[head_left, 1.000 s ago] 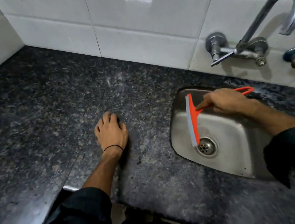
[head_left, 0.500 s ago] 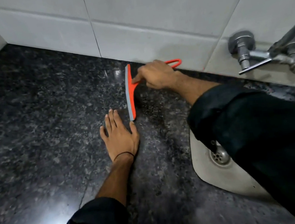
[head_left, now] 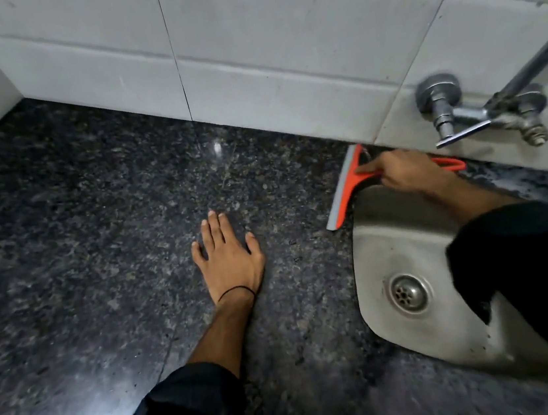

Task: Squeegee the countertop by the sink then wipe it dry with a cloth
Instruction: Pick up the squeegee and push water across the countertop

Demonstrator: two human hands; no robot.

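An orange squeegee (head_left: 346, 188) with a grey rubber blade lies on the dark speckled granite countertop (head_left: 102, 228), its blade at the left rim of the steel sink (head_left: 372, 264) and its top end near the tiled wall. My right hand (head_left: 409, 170) grips the squeegee's orange handle, whose looped end sticks out to the right. My left hand (head_left: 226, 254) rests flat on the countertop, fingers spread, to the left of the blade and apart from it. No cloth is in view.
A white tiled wall (head_left: 247, 55) borders the counter at the back and left. A chrome wall tap (head_left: 482, 113) with its lever juts out above the sink's back edge. The drain (head_left: 409, 292) sits in the sink bottom. My dark sleeves cover the lower frame.
My right hand has drawn the squeegee rightward across the counter, from beside my left hand to the sink's left rim. My left hand stays flat in place.
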